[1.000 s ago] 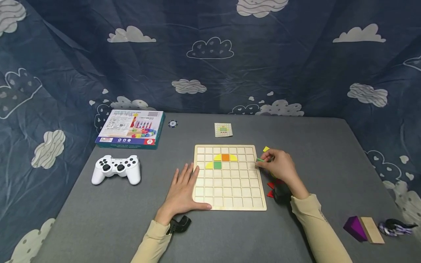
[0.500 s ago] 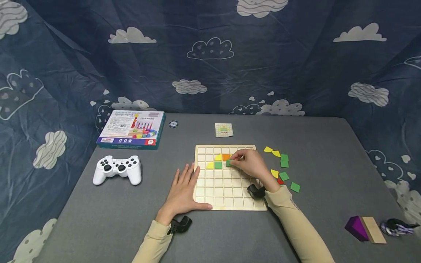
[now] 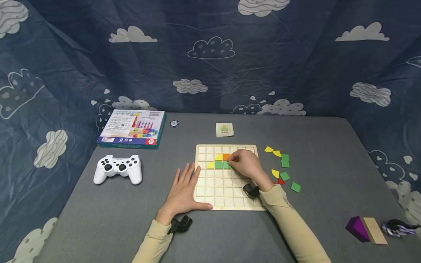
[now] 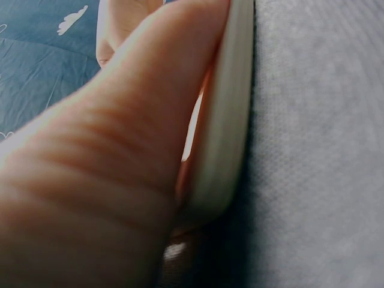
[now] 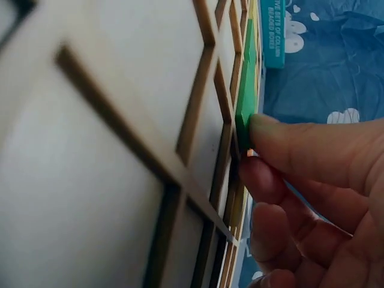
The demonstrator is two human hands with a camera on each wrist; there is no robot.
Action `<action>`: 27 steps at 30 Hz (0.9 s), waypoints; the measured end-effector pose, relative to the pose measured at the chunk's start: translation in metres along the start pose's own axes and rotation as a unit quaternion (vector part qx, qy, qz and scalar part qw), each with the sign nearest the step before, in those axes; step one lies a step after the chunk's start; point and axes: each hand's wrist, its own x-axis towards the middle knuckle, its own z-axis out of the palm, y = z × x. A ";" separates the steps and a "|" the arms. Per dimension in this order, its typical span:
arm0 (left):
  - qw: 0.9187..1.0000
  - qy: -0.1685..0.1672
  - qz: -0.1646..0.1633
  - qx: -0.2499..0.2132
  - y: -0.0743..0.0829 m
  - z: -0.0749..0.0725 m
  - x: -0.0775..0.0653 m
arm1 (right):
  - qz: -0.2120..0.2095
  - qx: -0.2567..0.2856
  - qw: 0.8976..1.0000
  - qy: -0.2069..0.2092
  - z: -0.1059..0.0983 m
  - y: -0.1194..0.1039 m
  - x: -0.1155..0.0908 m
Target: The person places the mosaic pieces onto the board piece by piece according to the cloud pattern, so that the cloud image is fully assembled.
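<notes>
My left hand (image 3: 179, 191) lies with straight, spread fingers along the left edge of a wooden grid board (image 3: 205, 191), its thumb along the front edge. Over the board, my right hand (image 3: 246, 162) pinches a green square tile (image 5: 245, 96) with curled fingers. That tile sits at a cell just right of another green tile (image 3: 218, 165) and below an orange tile (image 3: 226, 157). In the right wrist view the thumb touches its edge. Yellow tiles (image 3: 210, 165) occupy cells at the left; part of the upper row is hidden behind my right hand.
Loose green tiles (image 3: 295, 187), yellow pieces (image 3: 275, 174) and red pieces (image 3: 281, 181) lie right of the board. Behind it is a pattern card (image 3: 225, 129). A boxed game (image 3: 131, 128), poker chip (image 3: 174, 123) and white controller (image 3: 117, 169) stand left; purple (image 3: 357, 229) and wooden blocks (image 3: 375, 231) lie right.
My right hand has carried the green tile left from the board's right side to the cell beside the other green tile, and lowered it there. My left hand has stayed put.
</notes>
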 end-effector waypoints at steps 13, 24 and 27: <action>1.000 -0.001 0.002 -0.002 0.001 -0.001 0.000 | -0.041 0.033 0.998 -0.034 -0.008 0.012 -0.016; 0.999 0.022 0.020 -0.015 0.000 0.002 -0.001 | 0.009 0.023 0.999 0.030 -0.048 0.057 -0.052; 0.999 0.025 0.020 -0.015 -0.001 0.001 0.000 | 0.034 0.006 0.998 0.052 -0.060 0.070 -0.063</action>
